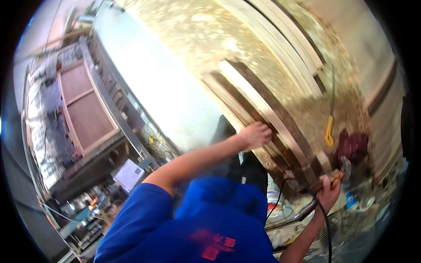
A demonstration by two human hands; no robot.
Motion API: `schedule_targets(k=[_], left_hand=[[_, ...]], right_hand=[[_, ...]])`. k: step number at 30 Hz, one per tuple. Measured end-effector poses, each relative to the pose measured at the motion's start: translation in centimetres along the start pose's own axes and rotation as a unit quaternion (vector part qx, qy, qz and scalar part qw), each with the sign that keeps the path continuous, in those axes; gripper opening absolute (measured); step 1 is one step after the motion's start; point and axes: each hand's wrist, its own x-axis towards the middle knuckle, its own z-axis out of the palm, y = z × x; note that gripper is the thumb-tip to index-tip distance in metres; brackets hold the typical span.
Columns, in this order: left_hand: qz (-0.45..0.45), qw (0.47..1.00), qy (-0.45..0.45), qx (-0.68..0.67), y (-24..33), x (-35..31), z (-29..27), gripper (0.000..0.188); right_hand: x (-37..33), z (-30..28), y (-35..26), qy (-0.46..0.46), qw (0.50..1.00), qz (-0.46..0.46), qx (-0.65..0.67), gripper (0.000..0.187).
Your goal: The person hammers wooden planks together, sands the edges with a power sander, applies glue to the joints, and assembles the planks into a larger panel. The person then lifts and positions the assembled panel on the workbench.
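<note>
My left hand (256,136) lies over the long wooden beams (263,105), its fingers curled at an edge of the wood. The beams run side by side, away from me, with dark and light faces. At their near end my right hand (329,193) is closed around a corded hand tool (337,175) with an orange part. A black cable (326,223) hangs beside that hand. My fingers cover much of the tool, and blur hides its exact kind.
A yellow-handled saw (329,131) and a dark red cloth (353,147) lie right of the beams. More planks (285,39) rest on the sawdust-covered floor (193,26) beyond. Leftward are a pale board (144,65) and a workbench with a framed wooden panel (90,114). Loose cables (153,140) hang nearby.
</note>
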Motion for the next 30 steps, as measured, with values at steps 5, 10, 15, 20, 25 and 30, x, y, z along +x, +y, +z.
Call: schedule_targets(k=[5, 10, 15, 20, 25, 30], left_hand=[[-0.042, 0.996, 0.051, -0.060, 0.0, -1.2, -0.8, 0.022], [-0.112, 0.969, 0.147, -0.162, -4.1, -4.9, -2.3, 0.033], [-0.157, 0.949, 0.202, -0.184, -9.5, -9.9, -5.2, 0.038], [-0.341, 0.862, 0.276, -0.252, -12.4, -13.1, -7.8, 0.040], [-0.226, 0.959, 0.136, -0.105, -15.8, -15.3, -7.5, 0.060], [-0.303, 0.913, 0.204, -0.181, -23.7, -18.0, -8.3, 0.071]], right_hand=[[2.1, 5.7, -7.9, -0.054, 0.992, -0.059, -0.099, 0.023], [2.9, 16.9, -16.6, -0.106, 0.975, -0.051, -0.187, 0.023], [5.0, 29.5, -22.2, -0.172, 0.947, -0.062, -0.265, 0.014], [5.8, 37.0, -25.4, -0.249, 0.910, -0.065, -0.324, 0.010], [6.3, 40.0, -26.4, -0.282, 0.903, -0.064, -0.318, 0.008], [6.9, 38.3, -26.0, -0.276, 0.899, -0.077, -0.330, 0.008]])
